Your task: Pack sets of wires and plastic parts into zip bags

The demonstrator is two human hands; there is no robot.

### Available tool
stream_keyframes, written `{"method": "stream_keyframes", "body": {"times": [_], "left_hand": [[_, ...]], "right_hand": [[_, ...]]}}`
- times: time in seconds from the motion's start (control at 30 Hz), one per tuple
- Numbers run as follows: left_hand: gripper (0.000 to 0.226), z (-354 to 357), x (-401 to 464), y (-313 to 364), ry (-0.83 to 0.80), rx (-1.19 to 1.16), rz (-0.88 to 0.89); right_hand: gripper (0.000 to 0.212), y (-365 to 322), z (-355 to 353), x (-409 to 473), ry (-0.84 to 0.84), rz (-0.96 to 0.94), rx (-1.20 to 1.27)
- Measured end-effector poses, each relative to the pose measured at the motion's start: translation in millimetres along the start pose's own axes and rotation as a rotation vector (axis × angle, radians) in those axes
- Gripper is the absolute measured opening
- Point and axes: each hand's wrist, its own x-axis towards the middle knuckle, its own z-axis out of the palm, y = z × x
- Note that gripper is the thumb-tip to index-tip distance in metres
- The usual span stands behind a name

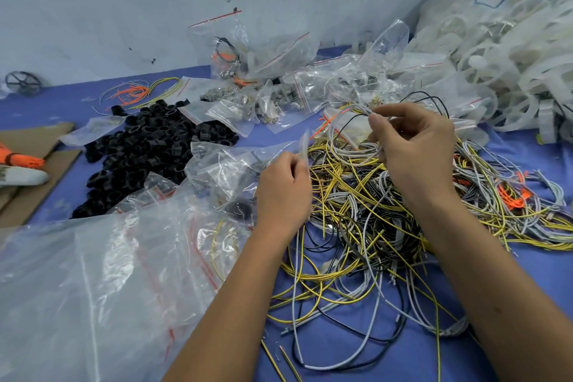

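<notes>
The right hand (412,146) pinched a looped grey wire (350,121) between its curled fingers, lifted above the tangled pile of yellow, grey and black wires (366,211) on the blue desk (341,347); the left hand (283,192) gripped the edge of a clear zip bag (229,164) just left of the pile; a heap of black plastic rings (148,149) lay farther left.

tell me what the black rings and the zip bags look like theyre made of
Black rings: likely moulded plastic, matte with faint sheen, uniform shapes. Zip bags: thin clear plastic film, glossy and crinkled, with red seal strips.
</notes>
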Motion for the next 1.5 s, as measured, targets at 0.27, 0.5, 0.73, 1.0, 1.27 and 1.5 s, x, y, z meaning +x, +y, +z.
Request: {"method": "stream_keyframes", "body": {"times": [0.27, 0.5, 0.73, 1.0, 1.27, 1.5], "left_hand": [[0.028, -3.2, 1.8, -0.4, -0.011, -0.311, -0.018], [0.017, -0.6, 4.3, -7.9, 0.09, -0.417, -0.118], [0.023, -5.3, 5.1, -4.7, 0.049, -0.688, -0.302], [0.006, -5.9, 4.0, -1.1, -0.104, -0.784, -0.282], [0.012, -6.4, 0.1, 1.7, -0.2, -0.81, -0.206], [0.039, -10.6, 5.0, 3.4, -0.044, -0.85, -0.142]], "right_hand": [[0.003, -4.4, -0.4, -1.5, -0.026, -0.007, 0.045], [0.01, -6.7, 0.7, -4.0, -0.021, -0.045, -0.003], [0.006, -4.7, 0.6, -4.0, -0.028, -0.032, -0.009], [0.017, -10.9, 1.6, 0.6, -0.245, 0.279, 0.598], [0.017, -10.0, 20.7, -19.6, -0.678, -0.14, 0.061], [0.014, 0.4, 15.1, -13.0, -0.604, -0.157, -0.207]]}}
